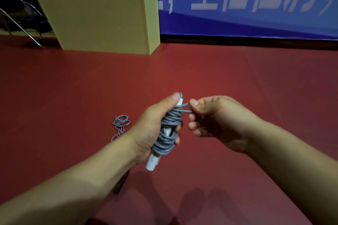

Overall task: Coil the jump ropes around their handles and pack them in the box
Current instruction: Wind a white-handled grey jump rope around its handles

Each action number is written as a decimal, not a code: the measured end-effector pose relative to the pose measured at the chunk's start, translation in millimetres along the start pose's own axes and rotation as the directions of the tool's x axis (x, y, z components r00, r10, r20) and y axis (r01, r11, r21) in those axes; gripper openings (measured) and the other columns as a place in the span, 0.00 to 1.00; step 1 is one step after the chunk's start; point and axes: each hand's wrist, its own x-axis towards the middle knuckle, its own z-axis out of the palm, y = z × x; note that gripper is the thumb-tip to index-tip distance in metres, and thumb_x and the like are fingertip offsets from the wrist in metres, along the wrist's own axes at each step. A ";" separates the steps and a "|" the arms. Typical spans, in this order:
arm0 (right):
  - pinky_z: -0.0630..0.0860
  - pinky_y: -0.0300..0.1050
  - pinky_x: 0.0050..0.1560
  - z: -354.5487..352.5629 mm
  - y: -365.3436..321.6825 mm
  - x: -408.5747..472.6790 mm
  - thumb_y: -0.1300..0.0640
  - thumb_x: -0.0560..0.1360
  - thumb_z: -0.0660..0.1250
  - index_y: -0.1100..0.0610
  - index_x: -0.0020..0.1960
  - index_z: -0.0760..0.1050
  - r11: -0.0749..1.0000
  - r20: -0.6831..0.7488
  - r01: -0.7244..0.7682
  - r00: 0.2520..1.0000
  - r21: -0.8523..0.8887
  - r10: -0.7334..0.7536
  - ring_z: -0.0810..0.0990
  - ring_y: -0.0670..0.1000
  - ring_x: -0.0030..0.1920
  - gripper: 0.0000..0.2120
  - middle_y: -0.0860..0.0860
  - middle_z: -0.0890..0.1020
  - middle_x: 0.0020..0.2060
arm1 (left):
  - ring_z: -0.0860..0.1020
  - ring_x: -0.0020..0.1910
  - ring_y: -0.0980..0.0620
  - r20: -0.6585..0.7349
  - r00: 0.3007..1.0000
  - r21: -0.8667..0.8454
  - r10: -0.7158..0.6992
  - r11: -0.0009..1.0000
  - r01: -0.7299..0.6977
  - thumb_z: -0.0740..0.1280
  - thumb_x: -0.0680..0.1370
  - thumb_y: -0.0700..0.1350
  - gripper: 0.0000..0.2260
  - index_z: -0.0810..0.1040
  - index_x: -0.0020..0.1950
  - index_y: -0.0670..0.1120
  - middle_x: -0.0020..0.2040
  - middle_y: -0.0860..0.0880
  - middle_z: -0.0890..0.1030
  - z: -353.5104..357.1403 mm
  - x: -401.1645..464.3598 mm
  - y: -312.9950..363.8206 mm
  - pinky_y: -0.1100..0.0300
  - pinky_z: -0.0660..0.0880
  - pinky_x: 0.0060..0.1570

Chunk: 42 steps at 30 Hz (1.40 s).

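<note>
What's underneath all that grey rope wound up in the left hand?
White handles poke out below the grey rope coil, and a white tip shows at the top. The left hand and the coil cover the middle, so how many handles is unclear.

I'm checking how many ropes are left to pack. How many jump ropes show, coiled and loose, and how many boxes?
Coiled jump rope, held in both hands: 1
Loose jump rope on the floor: 1
Box: 1
Total: 3
</note>
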 end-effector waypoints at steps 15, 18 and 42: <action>0.73 0.38 0.25 -10.9 10.2 1.0 0.62 0.74 0.71 0.63 0.39 0.78 0.978 -0.132 0.092 0.984 -0.187 -0.117 0.74 0.48 0.23 0.07 0.54 0.76 0.25 | 0.74 0.32 0.52 -0.100 0.994 0.261 0.044 0.965 -0.016 0.66 0.70 0.67 0.21 0.78 0.46 0.48 0.37 0.49 0.75 0.8 -4.9 -7.5 0.57 0.73 0.33; 0.73 0.39 0.26 -10.1 12.1 0.6 0.63 0.74 0.71 0.65 0.40 0.79 0.968 -0.136 0.132 0.977 -0.211 -0.163 0.74 0.49 0.23 0.06 0.55 0.76 0.24 | 0.72 0.32 0.52 -0.151 0.986 0.360 0.064 0.933 -0.005 0.64 0.75 0.64 0.23 0.75 0.47 0.44 0.35 0.50 0.73 1.8 -4.5 -7.9 0.55 0.71 0.35; 0.76 0.38 0.30 5.7 15.0 7.6 0.61 0.75 0.68 0.57 0.43 0.78 0.990 -0.098 0.029 0.995 0.138 -0.016 0.74 0.45 0.26 0.02 0.50 0.76 0.27 | 0.73 0.43 0.46 -0.093 0.958 0.775 0.271 0.624 -0.101 0.54 0.83 0.50 0.11 0.67 0.45 0.46 0.38 0.51 0.74 6.7 -12.0 -9.1 0.50 0.71 0.47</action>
